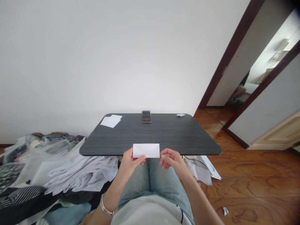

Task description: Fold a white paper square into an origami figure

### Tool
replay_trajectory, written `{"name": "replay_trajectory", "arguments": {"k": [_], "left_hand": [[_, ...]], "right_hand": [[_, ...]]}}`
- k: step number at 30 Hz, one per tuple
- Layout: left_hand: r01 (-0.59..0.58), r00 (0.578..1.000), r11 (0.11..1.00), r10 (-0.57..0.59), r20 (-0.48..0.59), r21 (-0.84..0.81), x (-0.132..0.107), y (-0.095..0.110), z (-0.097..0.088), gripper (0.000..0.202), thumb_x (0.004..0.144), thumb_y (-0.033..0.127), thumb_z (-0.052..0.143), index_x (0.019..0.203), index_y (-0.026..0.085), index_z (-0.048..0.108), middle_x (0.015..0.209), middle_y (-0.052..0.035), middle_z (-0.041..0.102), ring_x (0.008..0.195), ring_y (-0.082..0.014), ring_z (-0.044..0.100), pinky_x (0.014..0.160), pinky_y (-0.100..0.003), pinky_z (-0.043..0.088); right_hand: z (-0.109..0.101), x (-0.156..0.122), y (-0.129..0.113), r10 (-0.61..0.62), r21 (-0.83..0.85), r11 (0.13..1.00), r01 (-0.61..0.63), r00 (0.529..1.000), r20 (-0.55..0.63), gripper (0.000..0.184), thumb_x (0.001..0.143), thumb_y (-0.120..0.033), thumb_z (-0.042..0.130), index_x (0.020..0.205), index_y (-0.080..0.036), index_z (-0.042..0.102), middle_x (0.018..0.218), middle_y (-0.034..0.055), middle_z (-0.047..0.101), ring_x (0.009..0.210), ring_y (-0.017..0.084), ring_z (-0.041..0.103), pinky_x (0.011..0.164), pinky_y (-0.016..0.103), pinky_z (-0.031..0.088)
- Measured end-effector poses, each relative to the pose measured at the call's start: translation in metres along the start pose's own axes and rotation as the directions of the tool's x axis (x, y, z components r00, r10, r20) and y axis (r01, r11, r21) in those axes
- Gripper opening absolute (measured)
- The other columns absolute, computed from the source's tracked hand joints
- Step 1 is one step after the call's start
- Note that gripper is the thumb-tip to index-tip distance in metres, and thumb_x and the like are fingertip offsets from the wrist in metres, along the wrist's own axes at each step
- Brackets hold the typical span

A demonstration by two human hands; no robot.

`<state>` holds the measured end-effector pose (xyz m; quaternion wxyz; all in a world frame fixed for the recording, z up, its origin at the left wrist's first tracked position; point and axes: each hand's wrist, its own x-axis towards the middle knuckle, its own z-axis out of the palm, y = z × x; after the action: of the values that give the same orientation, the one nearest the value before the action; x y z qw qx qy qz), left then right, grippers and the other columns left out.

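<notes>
A folded white sheet of paper (150, 150), a wide rectangle with faint diagonal creases, is held up at the front edge of the dark table. My left hand (133, 160) grips its left end, thumb across the front and fingers behind. Just off the paper's right end is my right hand (171, 159), its fingers loosely curled and apart with nothing visible between them. Farther back on the table lie loose white sheets (112, 121) at the left and a small folded paper figure (180, 115) at the right.
A phone (146, 117) leans at the back middle of the dark table (150, 132). Heaped clothes and fabric (82, 172) crowd the left side. Papers (199, 168) and a cable sit below the table's right side, and a paper scrap (225, 211) lies on the wooden floor.
</notes>
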<state>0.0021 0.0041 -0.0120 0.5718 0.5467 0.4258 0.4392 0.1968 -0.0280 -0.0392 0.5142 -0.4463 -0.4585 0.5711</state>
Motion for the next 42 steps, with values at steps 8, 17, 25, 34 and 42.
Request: {"name": "replay_trajectory", "arguments": {"k": [8, 17, 25, 34, 42], "left_hand": [[0.023, 0.998, 1.0, -0.023, 0.053, 0.007, -0.004, -0.002, 0.012, 0.027, 0.061, 0.025, 0.071, 0.081, 0.012, 0.057, 0.059, 0.0015, 0.061, 0.052, -0.0121, 0.056, 0.048, -0.022, 0.046], [0.033, 0.997, 0.999, -0.031, 0.068, -0.024, -0.003, -0.004, -0.005, 0.033, 0.062, 0.025, 0.073, 0.086, 0.015, 0.053, 0.058, 0.0026, 0.062, 0.052, -0.0114, 0.058, 0.052, -0.022, 0.046], [-0.019, 0.996, 0.997, 0.012, -0.084, -0.078, -0.004, -0.001, -0.017, 0.035, 0.067, 0.032, 0.071, 0.092, 0.013, 0.057, 0.068, -0.0012, 0.064, 0.063, -0.0128, 0.058, 0.054, -0.022, 0.046], [0.032, 0.99, 0.998, -0.04, 0.134, 0.056, -0.005, -0.007, 0.0, 0.028, 0.068, 0.038, 0.069, 0.069, 0.01, 0.068, 0.064, -0.0037, 0.067, 0.057, -0.0143, 0.054, 0.047, -0.021, 0.036], [0.015, 0.997, 0.998, -0.019, 0.069, 0.067, -0.005, -0.013, 0.0, 0.024, 0.068, 0.036, 0.069, 0.068, 0.012, 0.069, 0.062, -0.0041, 0.068, 0.058, -0.0163, 0.058, 0.049, -0.021, 0.04]], "right_hand": [[0.026, 0.001, 0.009, -0.022, -0.001, 1.0, 0.022, 1.0, -0.014, 0.034, 0.068, -0.046, 0.069, 0.058, -0.016, 0.057, 0.047, -0.0012, 0.059, 0.036, 0.008, 0.05, 0.037, 0.019, 0.04], [0.012, 0.0, 0.01, -0.032, -0.06, 0.998, 0.029, 0.998, -0.052, 0.036, 0.07, -0.046, 0.067, 0.053, -0.016, 0.056, 0.044, -0.0005, 0.056, 0.036, 0.009, 0.049, 0.038, 0.021, 0.04], [0.007, 0.0, 0.006, -0.038, -0.01, 0.999, 0.037, 0.993, -0.112, 0.035, 0.065, -0.045, 0.072, 0.056, -0.016, 0.056, 0.045, -0.0005, 0.058, 0.036, 0.009, 0.049, 0.037, 0.02, 0.039], [0.027, 0.003, 0.009, -0.017, -0.051, 0.999, 0.013, 0.998, -0.062, 0.029, 0.066, -0.041, 0.069, 0.053, -0.017, 0.058, 0.043, -0.001, 0.058, 0.034, 0.01, 0.05, 0.036, 0.02, 0.04], [0.033, 0.006, 0.01, -0.004, -0.128, 0.992, -0.002, 0.999, -0.05, 0.022, 0.063, -0.03, 0.07, 0.05, -0.017, 0.06, 0.042, 0.0001, 0.059, 0.034, 0.012, 0.052, 0.034, 0.021, 0.043]]}}
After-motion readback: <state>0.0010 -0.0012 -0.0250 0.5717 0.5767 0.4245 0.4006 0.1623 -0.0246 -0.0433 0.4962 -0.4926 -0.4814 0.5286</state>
